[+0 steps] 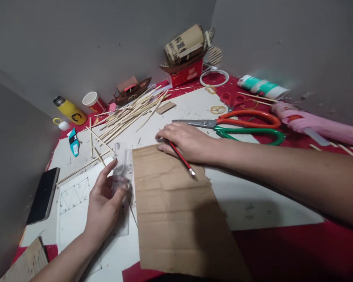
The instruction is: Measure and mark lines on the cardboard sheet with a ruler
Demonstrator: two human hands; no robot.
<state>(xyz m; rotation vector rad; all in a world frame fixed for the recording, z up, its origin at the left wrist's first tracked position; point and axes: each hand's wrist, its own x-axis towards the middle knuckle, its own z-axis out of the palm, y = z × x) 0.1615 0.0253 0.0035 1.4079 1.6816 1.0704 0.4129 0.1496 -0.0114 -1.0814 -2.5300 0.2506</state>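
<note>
My right hand (pixel 186 141) rests on the top edge of a brown cardboard sheet (pixel 176 219) and pinches a red pencil (pixel 182 158) that slants down over the sheet. To the left of the cardboard, my left hand (pixel 104 203) grips a clear plastic ruler (pixel 121 166) between thumb and fingers, lifted a little. Under that hand lies a white sheet with a truss drawing (pixel 73 196).
A pile of thin wooden sticks (pixel 129 111) lies behind the cardboard. Orange and green scissors (pixel 238 124) lie right of my right hand. A black phone (pixel 43 195) sits at left. A yellow bottle (pixel 70 111), a cup (pixel 92 102), model boats (pixel 133 89), a glue tube (pixel 261 87) and a pink bundle (pixel 317 123) line the walls.
</note>
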